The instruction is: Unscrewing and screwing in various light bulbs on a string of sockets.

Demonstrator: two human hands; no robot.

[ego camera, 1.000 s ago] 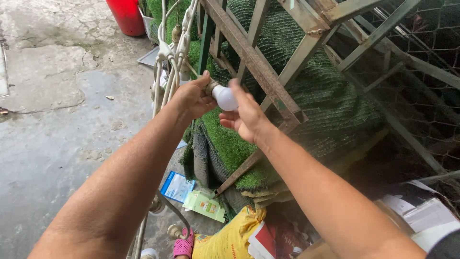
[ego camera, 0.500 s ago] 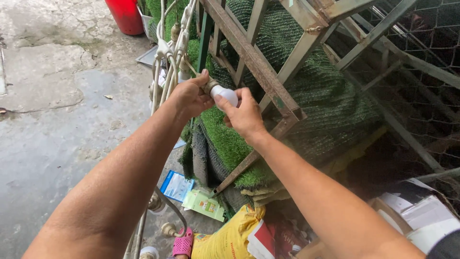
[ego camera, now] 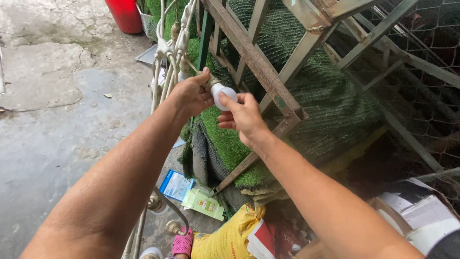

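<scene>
the left hand (ego camera: 191,96) is closed around a brass-coloured socket (ego camera: 211,83), thumb on top, holding it up in front of a rusty metal frame (ego camera: 254,57). the right hand (ego camera: 244,117) has its thumb and fingertips pinched on the white bulb (ego camera: 223,94) that sits in that socket, the other fingers curled loosely below. the socket hangs on a bundle of pale cables (ego camera: 167,62) running down past rolls of green artificial grass (ego camera: 225,144). compared with half a second ago, the right hand has turned at the wrist, its fingers now lower on the bulb and more of the white glass showing; the left hand has hardly moved.
</scene>
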